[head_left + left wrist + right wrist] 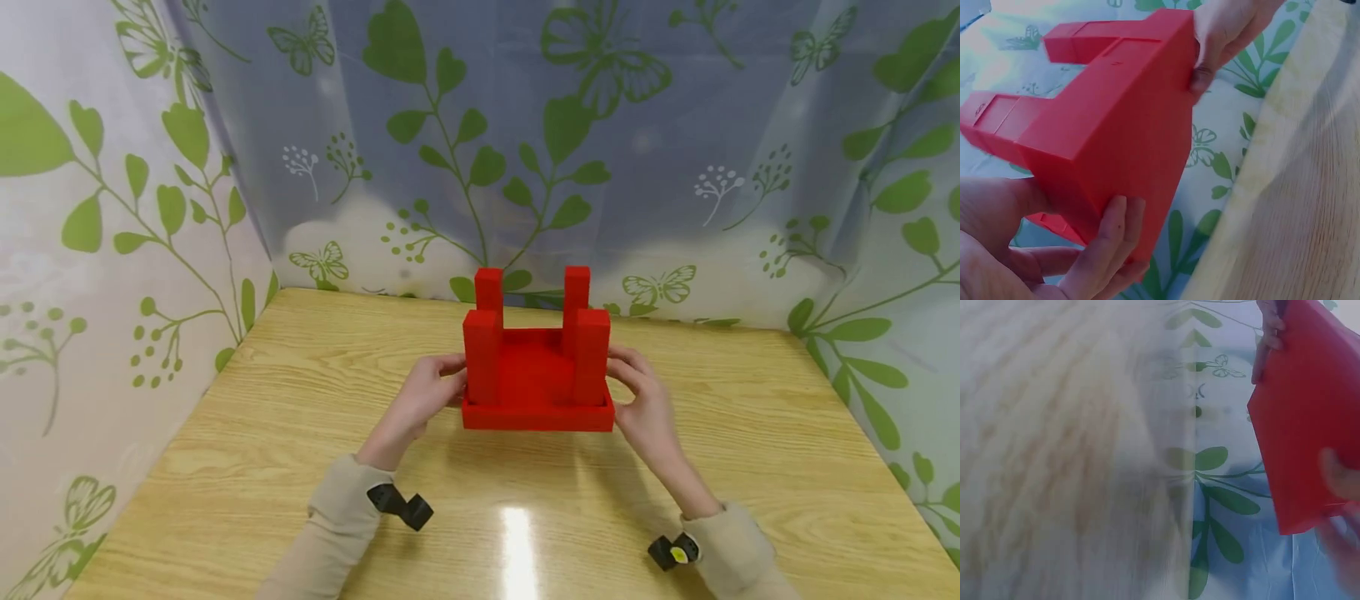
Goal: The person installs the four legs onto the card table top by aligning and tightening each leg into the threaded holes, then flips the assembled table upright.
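Note:
Between both hands is a red four-legged piece [536,371], shaped like a small table turned over, its legs pointing up and a low rim round its flat slab. On its left side, my left hand [431,387] grips the edge; the left wrist view shows fingers spread under the flat underside [1154,156] and the thumb on the other side. My right hand [648,408] holds the opposite edge, fingers along the side and thumb low at the near corner. The right wrist view catches this hand [1338,519] only blurred, at its right margin.
Below is a light wood-grain tabletop [300,467], with a bright light reflection near the front. A curtain [420,192] printed with leaves and butterflies stands behind the table and along both sides. Each sleeve cuff carries a small black device [401,504].

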A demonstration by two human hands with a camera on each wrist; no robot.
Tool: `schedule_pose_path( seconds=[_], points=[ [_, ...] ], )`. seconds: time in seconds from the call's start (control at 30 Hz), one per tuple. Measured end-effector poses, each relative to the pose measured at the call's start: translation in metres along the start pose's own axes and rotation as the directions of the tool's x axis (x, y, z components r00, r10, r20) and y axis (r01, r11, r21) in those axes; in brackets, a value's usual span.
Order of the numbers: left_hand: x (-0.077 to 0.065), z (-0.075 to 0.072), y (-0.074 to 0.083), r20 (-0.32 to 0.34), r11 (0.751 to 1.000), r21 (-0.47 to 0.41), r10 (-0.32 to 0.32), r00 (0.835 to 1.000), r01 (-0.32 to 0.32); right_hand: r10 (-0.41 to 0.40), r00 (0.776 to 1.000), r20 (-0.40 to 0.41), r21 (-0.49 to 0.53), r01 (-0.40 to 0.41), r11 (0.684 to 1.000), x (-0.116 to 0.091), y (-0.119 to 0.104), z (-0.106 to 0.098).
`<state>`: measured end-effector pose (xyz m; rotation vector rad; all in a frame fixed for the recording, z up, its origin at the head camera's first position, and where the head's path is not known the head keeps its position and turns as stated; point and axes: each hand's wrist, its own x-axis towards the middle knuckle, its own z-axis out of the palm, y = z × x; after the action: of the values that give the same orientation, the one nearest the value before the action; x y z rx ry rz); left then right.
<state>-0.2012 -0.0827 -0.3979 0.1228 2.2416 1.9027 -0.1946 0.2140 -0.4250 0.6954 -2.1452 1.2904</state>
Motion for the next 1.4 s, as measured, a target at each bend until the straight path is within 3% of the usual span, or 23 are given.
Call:
schedule_pose_path(
  seconds=[0.1, 0.2, 0.3, 0.37, 0.43, 0.53, 0.67, 0.77, 0.83, 0.9, 0.97, 1.13, 1.23, 1.4],
  points=[
    [-0.001, 0.000, 0.001, 0.020, 1.000, -0.013, 0.003, 1.000, -0.003, -0.067, 0.996, -0.051, 0.021, 0.068, 0.997, -0.001, 0.000, -0.001],
    [-0.001, 0.000, 0.000, 0.039, 0.998, -0.056, 0.023, 0.999, -0.020, -0.032, 0.995, -0.091, 0.085, 0.040, 0.996, -0.002, -0.001, -0.002],
    [0.000, 0.001, 0.000, 0.059, 0.993, -0.080, 0.088, 0.994, -0.084, 0.006, 0.989, -0.145, 0.112, 0.010, 0.994, -0.002, -0.001, -0.003],
    [0.000, 0.003, -0.001, 0.052, 0.985, -0.034, 0.173, 0.983, -0.172, 0.010, 0.984, -0.178, 0.096, 0.007, 0.995, -0.001, -0.007, -0.004],
    [0.001, 0.005, -0.002, 0.019, 0.963, 0.036, 0.267, 0.963, -0.268, 0.003, 0.981, -0.195, 0.059, 0.009, 0.998, 0.003, -0.018, -0.005],
    [0.002, 0.007, -0.005, -0.057, 0.902, 0.174, 0.409, 0.911, -0.394, -0.002, 0.978, -0.208, 0.024, 0.007, 1.000, 0.004, -0.022, -0.007],
    [0.003, 0.007, -0.007, -0.107, 0.838, 0.249, 0.521, 0.847, -0.485, 0.007, 0.976, -0.220, 0.006, -0.005, 1.000, 0.003, -0.011, -0.009],
    [0.004, 0.008, -0.007, -0.105, 0.811, 0.259, 0.563, 0.819, -0.525, 0.032, 0.976, -0.214, 0.031, -0.026, 0.999, 0.004, -0.013, -0.013],
    [0.004, 0.009, -0.006, -0.100, 0.804, 0.256, 0.574, 0.813, -0.537, 0.080, 0.976, -0.204, 0.074, -0.066, 0.995, 0.005, -0.017, -0.017],
    [0.003, 0.009, -0.004, -0.094, 0.816, 0.214, 0.564, 0.820, -0.537, 0.142, 0.971, -0.193, 0.109, -0.123, 0.986, 0.006, -0.022, -0.020],
    [0.001, 0.009, -0.002, -0.085, 0.838, 0.162, 0.538, 0.838, -0.522, 0.207, 0.960, -0.188, 0.119, -0.187, 0.975, 0.007, -0.026, -0.024],
    [-0.006, 0.007, 0.005, -0.061, 0.909, 0.029, 0.417, 0.907, -0.416, 0.351, 0.925, -0.143, 0.136, -0.333, 0.933, 0.009, -0.037, -0.030],
    [-0.009, 0.007, 0.009, -0.064, 0.939, -0.047, 0.338, 0.939, -0.341, 0.428, 0.900, -0.088, 0.160, -0.411, 0.898, 0.010, -0.043, -0.033],
    [-0.012, 0.009, 0.015, -0.097, 0.961, -0.103, 0.247, 0.964, -0.257, 0.524, 0.852, 0.018, 0.171, -0.519, 0.838, 0.012, -0.048, -0.037]
  ],
)
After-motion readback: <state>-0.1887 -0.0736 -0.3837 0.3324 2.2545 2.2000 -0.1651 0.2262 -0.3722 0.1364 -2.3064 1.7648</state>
